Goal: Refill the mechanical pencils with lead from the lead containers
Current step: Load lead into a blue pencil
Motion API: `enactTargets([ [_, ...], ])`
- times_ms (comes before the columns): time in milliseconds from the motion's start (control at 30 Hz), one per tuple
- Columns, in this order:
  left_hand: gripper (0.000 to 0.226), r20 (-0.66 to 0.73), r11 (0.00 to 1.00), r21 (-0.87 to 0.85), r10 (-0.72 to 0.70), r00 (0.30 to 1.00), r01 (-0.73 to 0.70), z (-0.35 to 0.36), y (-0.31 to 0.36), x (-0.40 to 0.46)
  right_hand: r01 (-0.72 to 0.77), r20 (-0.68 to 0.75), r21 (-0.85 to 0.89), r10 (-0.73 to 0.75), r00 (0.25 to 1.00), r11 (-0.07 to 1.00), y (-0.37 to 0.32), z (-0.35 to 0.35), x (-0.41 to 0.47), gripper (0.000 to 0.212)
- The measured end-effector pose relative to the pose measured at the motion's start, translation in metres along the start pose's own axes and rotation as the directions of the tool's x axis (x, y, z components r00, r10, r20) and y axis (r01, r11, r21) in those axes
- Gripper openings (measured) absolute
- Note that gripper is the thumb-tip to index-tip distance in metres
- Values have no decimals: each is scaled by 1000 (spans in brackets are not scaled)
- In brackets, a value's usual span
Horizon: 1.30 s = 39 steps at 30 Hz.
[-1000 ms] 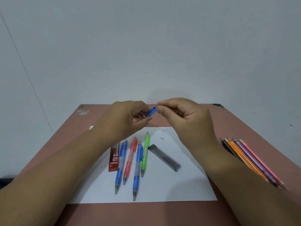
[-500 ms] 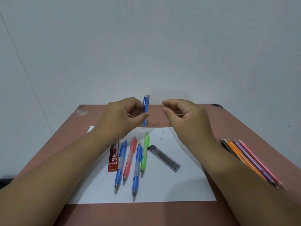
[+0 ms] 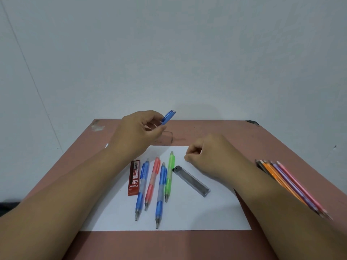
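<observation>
My left hand (image 3: 139,132) is raised over the far part of the table and grips a blue mechanical pencil (image 3: 168,117), whose open top end points up and to the right. My right hand (image 3: 208,154) rests low on the white paper (image 3: 206,212) with fingertips pinched together; what lies under them is hidden. Several more mechanical pencils lie side by side on the paper: a blue one (image 3: 141,184), a red one (image 3: 153,181), another blue one (image 3: 161,192) and a green one (image 3: 169,175). A red 2B lead box (image 3: 134,177) lies to their left, a grey lead container (image 3: 191,181) to their right.
The paper lies on a reddish-brown table (image 3: 216,132) pushed against a pale wall. A bundle of coloured pencils (image 3: 289,182) lies near the table's right edge, beside my right forearm.
My right hand has dropped from beside the held pencil down to the paper, over the spot where a small white piece lay. My left hand tilted the blue pencil's top to the right.
</observation>
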<state>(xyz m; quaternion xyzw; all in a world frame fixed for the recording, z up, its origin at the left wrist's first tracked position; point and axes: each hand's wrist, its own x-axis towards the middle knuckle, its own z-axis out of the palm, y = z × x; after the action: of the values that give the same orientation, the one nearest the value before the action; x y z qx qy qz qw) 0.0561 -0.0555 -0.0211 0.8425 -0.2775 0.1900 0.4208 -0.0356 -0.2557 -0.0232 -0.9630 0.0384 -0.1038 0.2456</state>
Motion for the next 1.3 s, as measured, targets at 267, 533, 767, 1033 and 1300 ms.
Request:
enactTargets([
  [267, 24, 46, 990, 119, 70, 996, -75, 2, -6, 3, 65, -69, 31, -63, 996, 997, -1, -2, -1, 16],
  [533, 18, 77, 982, 154, 97, 992, -108, 3, -7, 5, 242, -414, 377, -71, 907, 894, -7, -8, -2, 12],
  [767, 15, 95, 978, 153, 128, 987, -141, 3, -5, 4, 264, -413, 374, -95, 906, 889, -8, -7, -2, 11],
  [1033, 14, 89, 970, 175, 155, 984, -169, 3, -5, 4, 247, -401, 360, -90, 911, 900, -8, -7, -2, 10],
  [1300, 15, 87, 965, 177, 180, 980, -193, 2, -6, 5, 116, -289, 498, 38, 957, 859, -9, -9, 1, 13],
])
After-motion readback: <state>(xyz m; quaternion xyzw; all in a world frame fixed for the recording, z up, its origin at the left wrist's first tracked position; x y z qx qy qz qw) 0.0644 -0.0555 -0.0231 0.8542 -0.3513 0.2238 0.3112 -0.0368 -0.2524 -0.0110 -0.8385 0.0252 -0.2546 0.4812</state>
